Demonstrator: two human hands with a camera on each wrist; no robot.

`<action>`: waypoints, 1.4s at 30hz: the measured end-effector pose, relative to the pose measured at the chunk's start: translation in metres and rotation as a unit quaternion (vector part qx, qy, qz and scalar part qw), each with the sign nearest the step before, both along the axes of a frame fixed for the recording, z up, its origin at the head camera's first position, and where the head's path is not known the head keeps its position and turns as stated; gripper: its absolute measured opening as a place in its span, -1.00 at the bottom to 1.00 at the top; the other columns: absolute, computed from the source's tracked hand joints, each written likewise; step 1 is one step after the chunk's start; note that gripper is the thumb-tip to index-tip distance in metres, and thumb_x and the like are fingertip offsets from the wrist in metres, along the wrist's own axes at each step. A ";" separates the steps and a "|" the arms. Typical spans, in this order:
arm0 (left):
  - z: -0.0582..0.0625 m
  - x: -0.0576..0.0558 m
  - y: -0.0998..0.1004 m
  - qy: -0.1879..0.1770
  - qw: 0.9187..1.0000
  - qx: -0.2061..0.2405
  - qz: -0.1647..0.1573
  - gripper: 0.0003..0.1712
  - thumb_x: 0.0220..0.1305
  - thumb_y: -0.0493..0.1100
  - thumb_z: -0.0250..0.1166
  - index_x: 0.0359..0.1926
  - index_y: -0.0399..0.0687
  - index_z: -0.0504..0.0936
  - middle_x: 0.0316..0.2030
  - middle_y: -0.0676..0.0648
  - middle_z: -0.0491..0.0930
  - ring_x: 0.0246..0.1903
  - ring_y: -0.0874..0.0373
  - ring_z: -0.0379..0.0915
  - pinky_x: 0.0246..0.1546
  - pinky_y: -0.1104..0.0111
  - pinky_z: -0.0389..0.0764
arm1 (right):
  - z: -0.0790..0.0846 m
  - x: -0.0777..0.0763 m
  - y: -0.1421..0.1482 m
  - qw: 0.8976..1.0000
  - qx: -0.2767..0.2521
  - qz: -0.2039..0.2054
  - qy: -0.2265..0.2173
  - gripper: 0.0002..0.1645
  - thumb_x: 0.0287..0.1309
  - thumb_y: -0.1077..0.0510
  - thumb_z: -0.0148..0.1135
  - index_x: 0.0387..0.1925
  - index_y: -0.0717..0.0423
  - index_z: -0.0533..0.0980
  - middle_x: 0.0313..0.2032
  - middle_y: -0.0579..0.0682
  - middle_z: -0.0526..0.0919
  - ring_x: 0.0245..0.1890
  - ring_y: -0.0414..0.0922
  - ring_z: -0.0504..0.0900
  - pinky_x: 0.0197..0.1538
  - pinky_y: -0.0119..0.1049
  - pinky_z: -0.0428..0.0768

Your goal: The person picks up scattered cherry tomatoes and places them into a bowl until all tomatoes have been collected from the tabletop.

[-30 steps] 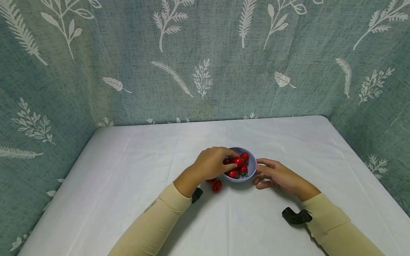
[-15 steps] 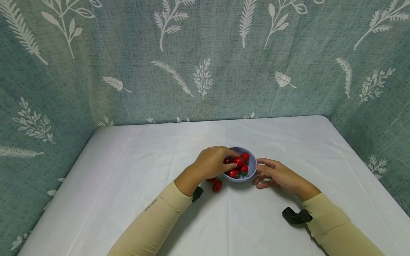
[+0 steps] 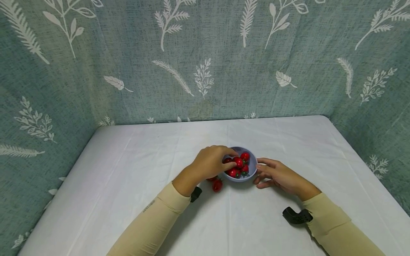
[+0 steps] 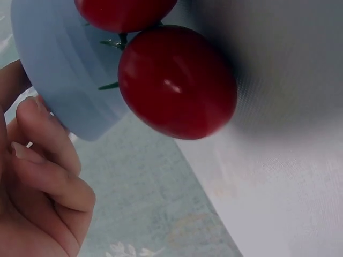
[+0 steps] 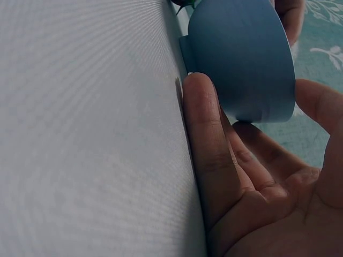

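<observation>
In the head view, a light blue bowl (image 3: 252, 173) holds several red cherry tomatoes (image 3: 245, 156) with green stems. My left hand (image 3: 209, 161) reaches over its left rim, thumb and forefinger inside around a cherry tomato (image 3: 237, 162). The left wrist view shows the other left fingers (image 4: 56, 184) curled by the bowl's outer wall. My right hand (image 3: 282, 177) is at the right side, thumb tip at the rim and loosely spread fingers (image 5: 206, 123) along the outer wall. Two more cherry tomatoes (image 3: 217, 185) lie on the table by the bowl's lower left, one partly hidden.
A white cloth covers the table (image 3: 144, 160). Green leaf-patterned fabric (image 3: 224, 81) hangs along its back and both sides. Black wrist-worn devices (image 3: 297, 216) sit at both sleeve cuffs, close over the cloth.
My left hand shifts very slightly, its thumb drawing back a little from the tomatoes. The bowl and my right hand look nearly unchanged.
</observation>
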State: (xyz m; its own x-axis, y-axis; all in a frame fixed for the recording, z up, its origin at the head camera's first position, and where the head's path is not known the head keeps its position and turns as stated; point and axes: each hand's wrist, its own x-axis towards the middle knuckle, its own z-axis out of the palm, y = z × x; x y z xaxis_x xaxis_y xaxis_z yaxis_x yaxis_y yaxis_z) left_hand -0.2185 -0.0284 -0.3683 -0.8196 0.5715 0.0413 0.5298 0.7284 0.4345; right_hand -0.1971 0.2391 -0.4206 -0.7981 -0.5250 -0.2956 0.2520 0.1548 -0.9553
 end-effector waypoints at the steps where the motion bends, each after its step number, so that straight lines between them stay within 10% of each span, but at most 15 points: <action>1: 0.000 0.000 -0.001 0.002 1.000 0.003 0.001 -0.60 0.30 0.07 0.37 0.13 0.15 0.69 0.10 0.08 0.68 0.11 0.17 0.59 0.03 0.21 0.63 | 0.000 0.000 0.000 1.000 -0.001 0.000 0.000 -0.23 0.54 -0.01 -0.06 0.49 0.39 -0.02 -0.20 0.00 0.69 -0.16 -0.14 0.71 -0.07 -0.21 0.72; 17: -0.002 0.013 -0.028 0.016 0.998 0.049 0.037 -0.61 0.30 0.01 0.38 0.14 0.13 0.67 0.08 0.09 0.67 0.11 0.12 0.58 0.04 0.19 0.62 | -0.001 -0.001 -0.001 1.000 -0.007 0.003 0.005 -0.25 0.53 0.02 -0.04 0.47 0.41 0.01 -0.19 -0.01 0.69 -0.16 -0.14 0.72 -0.06 -0.21 0.71; 25: -0.005 0.013 -0.039 0.025 0.997 0.052 0.047 -0.64 0.30 0.01 0.38 0.10 0.14 0.67 -0.02 0.08 0.67 -0.42 0.28 0.48 -0.37 0.40 0.53 | 0.000 0.001 -0.001 1.000 -0.007 0.003 0.007 -0.26 0.53 0.03 -0.03 0.46 0.41 0.02 -0.16 0.00 0.67 -0.16 -0.14 0.71 -0.06 -0.21 0.71; 42: -0.004 0.009 -0.057 -0.051 0.997 0.039 0.041 -0.81 0.31 -0.03 0.35 -0.06 0.20 0.70 -0.21 0.19 0.67 -0.48 0.26 0.48 -0.39 0.36 0.51 | 0.002 0.002 0.000 1.000 -0.006 0.002 0.005 -0.26 0.53 0.02 -0.03 0.48 0.40 0.03 -0.17 0.02 0.67 -0.16 -0.14 0.71 -0.07 -0.22 0.72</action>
